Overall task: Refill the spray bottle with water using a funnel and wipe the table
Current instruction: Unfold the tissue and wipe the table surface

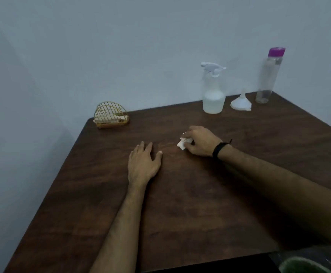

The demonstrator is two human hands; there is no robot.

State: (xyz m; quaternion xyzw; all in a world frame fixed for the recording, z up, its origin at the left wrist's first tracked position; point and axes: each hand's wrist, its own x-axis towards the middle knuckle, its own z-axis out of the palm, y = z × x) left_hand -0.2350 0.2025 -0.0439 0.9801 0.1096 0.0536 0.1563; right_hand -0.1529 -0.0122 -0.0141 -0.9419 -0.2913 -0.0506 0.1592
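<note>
Right hand: the right hand [200, 141] grips a crumpled white tissue [183, 143], fingers curled round it, and presses it onto the table near the middle; a black band [219, 148] sits on the wrist.
Left hand: the left hand [144, 163] lies flat on the table, palm down, fingers straight and relaxed, holding nothing, just beside the right hand but apart from the tissue.
Table: a dark brown wooden table [180, 213] set into a corner of pale walls.
Spray bottle: the spray bottle [213, 89] stands upright at the far side of the table, white trigger head on, clear liquid in its lower part.
Funnel: a white funnel [241, 101] rests upside down, spout up, between the spray bottle and the water bottle.
Water bottle: a tall clear water bottle [269, 75] with a purple cap stands at the far right corner, closed.
Napkin holder: a wire napkin holder [111, 115] sits at the far left corner, well apart from the hands.
</note>
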